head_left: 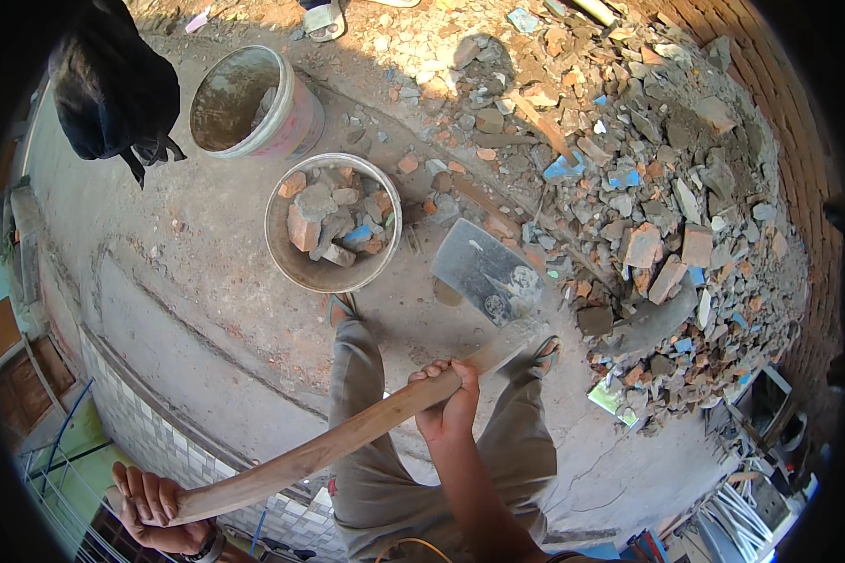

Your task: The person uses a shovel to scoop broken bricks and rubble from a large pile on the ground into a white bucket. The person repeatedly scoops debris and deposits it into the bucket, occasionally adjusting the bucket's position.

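Gripping a shovel point(347, 433) two-handed: L hand point(148, 507) curled tight round the handle's point(272, 476) far end, R hand point(449, 399) closed round it nearer the blade point(479, 267), all visible fingers point(432, 370) wrapped. Blade sits mid-floor point(413, 321), btwn loaded bucket point(294, 264) and rubble heap point(685, 206) at floor's R edge. Prob. lining up a scoop, blade nr bare; next thrust calls for a low, flat push.

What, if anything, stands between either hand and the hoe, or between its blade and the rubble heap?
Nothing sizeable visible: left hand and right hand are both closed around the wooden handle. Between blade and rubble heap, only small loose fragments show; the rubble-filled bucket stands on the blade's other side.
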Tool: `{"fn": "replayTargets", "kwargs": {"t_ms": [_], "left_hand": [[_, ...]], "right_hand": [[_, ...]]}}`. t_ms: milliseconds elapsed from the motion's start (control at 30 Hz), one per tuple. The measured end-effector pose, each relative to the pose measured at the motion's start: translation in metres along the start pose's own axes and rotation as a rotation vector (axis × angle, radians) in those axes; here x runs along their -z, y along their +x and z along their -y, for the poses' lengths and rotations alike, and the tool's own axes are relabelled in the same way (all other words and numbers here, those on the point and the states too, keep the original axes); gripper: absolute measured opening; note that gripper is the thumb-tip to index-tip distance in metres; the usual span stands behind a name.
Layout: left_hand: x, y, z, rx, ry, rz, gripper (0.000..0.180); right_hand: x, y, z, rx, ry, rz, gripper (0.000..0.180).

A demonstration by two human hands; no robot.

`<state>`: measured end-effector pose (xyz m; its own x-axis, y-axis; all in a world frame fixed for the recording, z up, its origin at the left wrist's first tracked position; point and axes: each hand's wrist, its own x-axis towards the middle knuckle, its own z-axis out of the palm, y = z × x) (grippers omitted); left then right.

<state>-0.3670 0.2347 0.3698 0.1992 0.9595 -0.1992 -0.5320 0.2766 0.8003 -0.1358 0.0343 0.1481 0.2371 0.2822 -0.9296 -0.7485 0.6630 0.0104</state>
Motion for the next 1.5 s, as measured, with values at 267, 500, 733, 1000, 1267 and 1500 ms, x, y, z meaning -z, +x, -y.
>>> {"fn": "replayTargets", "kwargs": {"t_ms": [267,500,733,1000,1267,1500], "left_hand": [[-0.043,-0.035,0.261,0.248,0.427,-0.22,0.028],[-0.102,0.021,0.412,0.227,0.494,0.203,0.027],[-0.284,0.015,0.495,0.004,0.184,0.686,0.021],[-0.218,-0.06,0.4,0.131,0.298,0.702,0.037],[-0.16,-0.029,0.211,-0.045,0.342,0.304,0.037],[-0.049,0.014,-0.038,-0.335,0.175,0.103,0.055]], "right_hand": [[0.232,0.184,0.039,-0.091,-0.01,-0.445,0.014],[0.233,0.305,0.087,-0.164,0.321,-0.442,0.018],[0.044,0.38,0.263,-0.039,0.535,0.13,0.016],[0.062,0.321,0.239,-0.057,0.494,0.079,0.017],[-0.016,0.174,0.153,0.054,0.221,0.103,0.013],[-0.101,-0.003,-0.016,-0.102,0.084,0.181,0.011]]}}
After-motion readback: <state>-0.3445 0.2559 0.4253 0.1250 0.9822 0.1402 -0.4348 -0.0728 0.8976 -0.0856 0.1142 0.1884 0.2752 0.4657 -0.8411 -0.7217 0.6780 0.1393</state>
